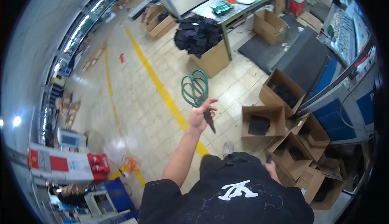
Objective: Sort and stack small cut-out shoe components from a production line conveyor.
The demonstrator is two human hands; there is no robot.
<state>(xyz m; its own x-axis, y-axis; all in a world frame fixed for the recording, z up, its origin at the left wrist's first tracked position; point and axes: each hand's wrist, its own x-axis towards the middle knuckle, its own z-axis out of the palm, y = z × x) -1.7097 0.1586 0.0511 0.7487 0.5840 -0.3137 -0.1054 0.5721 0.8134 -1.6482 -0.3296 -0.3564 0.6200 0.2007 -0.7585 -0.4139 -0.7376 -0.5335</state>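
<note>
My left hand (198, 117) is raised in front of me, closed around a pair of scissors (194, 95) with large green handle loops. The loops point away from me, and the dark blades stick out below the hand, tips toward the floor. Some of its fingers are partly stretched past the blades. Low at my right side, my right hand (272, 168) is partly hidden by my black shirt. A small dark thing shows at its fingers, too small to name. Nearest to that hand are open cardboard boxes (263, 110) with dark pieces inside.
Ahead stands a cardboard box (214, 60) heaped with black fabric-like pieces (197, 36), beside a worktable (239, 11). Dark mats (279, 42) and a blue-grey machine (330, 118) are to the right. Yellow lines (158, 86) cross the tiled floor. Equipment stands at lower left.
</note>
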